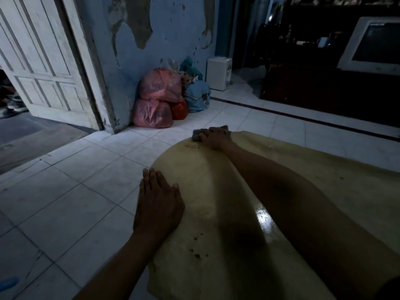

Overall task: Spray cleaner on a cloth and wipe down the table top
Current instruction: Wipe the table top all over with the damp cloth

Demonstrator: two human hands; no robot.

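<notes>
The right hand (pixel 214 137) reaches far out across the table top (pixel 303 191), right to its far edge. Its fingers are curled down tight on a small gray cloth (pixel 197 135). The cloth is bunched up under the hand, so only a bit of it peeks out on the left side and at the fingertips. It is too crumpled to tell which way it points.

The left hand (pixel 159 202) lies flat on the near left edge of the table. Its fingers are straight and close together, and they hold nothing. The fingertips point away from the person, toward the wall.

The table top is pale yellow and has a round left edge. It stretches from the person out toward the far side of the room. A shiny wet patch (pixel 263 221) glows on it between the two arms. Some small dark spots (pixel 195 254) sit near the left wrist.

The floor (pixel 75 191) is made of white tiles. Pink bags (pixel 158 98) and a blue bag (pixel 198 97) lean in the corner by the peeling blue wall (pixel 168 29). A white box (pixel 218 72) stands beside them. An old white screen (pixel 374 44) sits at the right. A white door (pixel 43 61) is on the left.

No writing can be read on anything here.
</notes>
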